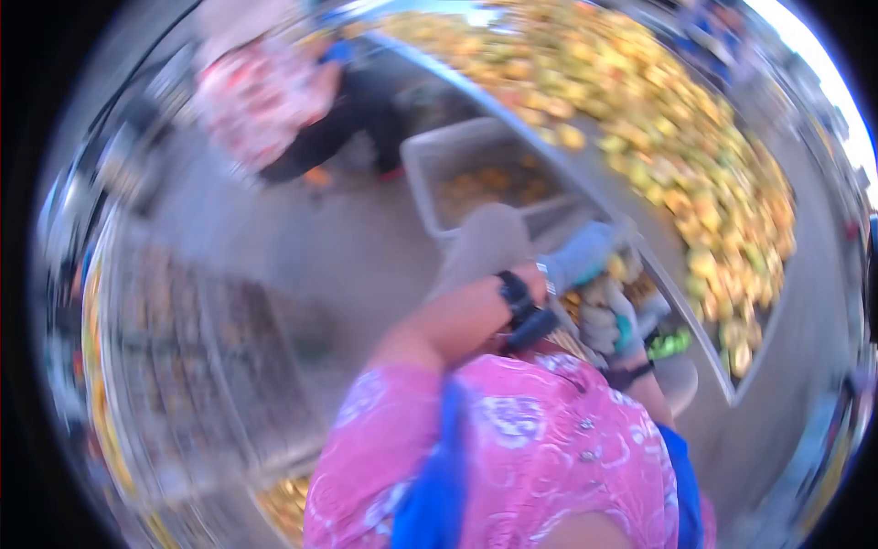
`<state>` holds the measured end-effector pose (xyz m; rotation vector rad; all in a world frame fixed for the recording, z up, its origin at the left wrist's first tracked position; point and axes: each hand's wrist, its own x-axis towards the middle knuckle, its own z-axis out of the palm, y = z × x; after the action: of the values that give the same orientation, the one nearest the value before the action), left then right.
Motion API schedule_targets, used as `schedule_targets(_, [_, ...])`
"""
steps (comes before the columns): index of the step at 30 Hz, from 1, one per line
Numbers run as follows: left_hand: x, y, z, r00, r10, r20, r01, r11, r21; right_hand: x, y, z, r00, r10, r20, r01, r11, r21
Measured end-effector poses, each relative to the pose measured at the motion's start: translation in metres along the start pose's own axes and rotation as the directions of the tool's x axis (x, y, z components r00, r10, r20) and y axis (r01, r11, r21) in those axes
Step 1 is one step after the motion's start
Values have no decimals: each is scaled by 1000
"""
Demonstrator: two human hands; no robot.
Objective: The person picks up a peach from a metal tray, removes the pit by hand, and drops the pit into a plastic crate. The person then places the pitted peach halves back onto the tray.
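Note:
My left hand (585, 254), in a blue-grey glove, reaches across my lap with its fingers bent around a yellow fruit (617, 267). Just below it is my right hand (602, 322), in a whitish glove with a teal patch. Its fingers are curled closed, and blur hides what is in them. Both hands are close together beside the metal rim of a sorting table (672, 306). A heap of yellow and green fruit (658, 156), some of it apparently cut, covers that table. Bright green pieces (669, 344) show beside my right hand.
A pale plastic crate (421, 178) holding yellow-orange fruit stands beyond my knee. Another person in a patterned top (265, 101) is at upper left. A stack of crates (197, 357) fills the left side, with more yellow fruit (285, 503) below.

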<state>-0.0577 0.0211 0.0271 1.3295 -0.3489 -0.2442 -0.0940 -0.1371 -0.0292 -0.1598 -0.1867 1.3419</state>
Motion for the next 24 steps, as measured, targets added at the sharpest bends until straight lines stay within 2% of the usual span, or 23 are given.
schedule_targets(1, [-2,3,-2,994,-69,87,81,986,-144,-4,1,8,988,-71,-135,87,989,117])
schedule_targets(2, [4,4,-1,976,-134,169,176,948,-266,-9,1,9,982,-121,-145,136,986,95])
schedule_targets(4, [12,-12,6,964,-230,131,263,886,-381,-12,0,4,980,-169,-101,179,979,101])
schedule_targets(5, [18,-21,12,953,-240,183,293,881,-372,-15,1,-1,976,-208,-63,214,971,103])
schedule_targets(7, [33,-35,19,910,-415,-24,266,626,-733,-23,-1,-1,964,-266,-26,267,959,93])
schedule_targets(8, [43,-51,13,910,-415,1,287,627,-724,-27,-1,0,957,-289,-23,290,952,100])
schedule_targets(10, [58,-81,-11,899,-430,-80,228,617,-753,-34,0,0,948,-318,-16,318,942,103])
schedule_targets(11, [55,-64,-16,901,-423,-95,206,611,-764,-40,-1,-3,940,-331,-84,337,939,67])
schedule_targets(13, [46,-38,-38,952,-185,-243,7,809,-588,-47,0,-13,912,-365,-188,374,927,15])
schedule_targets(15, [50,-30,-92,956,-160,-247,-13,816,-578,-54,-1,-28,900,-375,-224,380,925,-21])
schedule_targets(16, [48,-23,-117,950,-123,-286,-38,867,-496,-57,-3,-34,888,-378,-260,376,925,-61])
schedule_targets(17, [45,-18,-139,870,-8,-492,-49,993,-103,-57,-3,-38,876,-364,-316,375,927,-26])
schedule_targets(18, [44,-10,-156,841,118,-528,27,966,258,-56,-4,-39,876,-372,-308,383,923,-25])
schedule_targets(19, [50,-5,-155,847,122,-518,26,962,270,-53,-6,-39,862,-392,-321,409,912,-15])
schedule_targets(20, [56,0,-154,846,257,-467,32,851,525,-52,-9,-40,848,-411,-333,435,901,-5])
schedule_targets(21, [63,5,-151,846,371,-382,38,674,738,-50,-15,-45,850,-407,-335,405,911,-77])
schedule_targets(22, [70,7,-148,847,459,-268,40,448,893,-48,-19,-43,848,-416,-329,416,906,-73])
schedule_targets(23, [88,2,-138,843,530,-94,-77,291,954,-45,-23,-37,828,-430,-360,412,902,-130])
schedule_targets(24, [110,-7,-125,850,526,-8,-158,269,950,-42,-28,-32,804,-447,-392,405,894,-191])
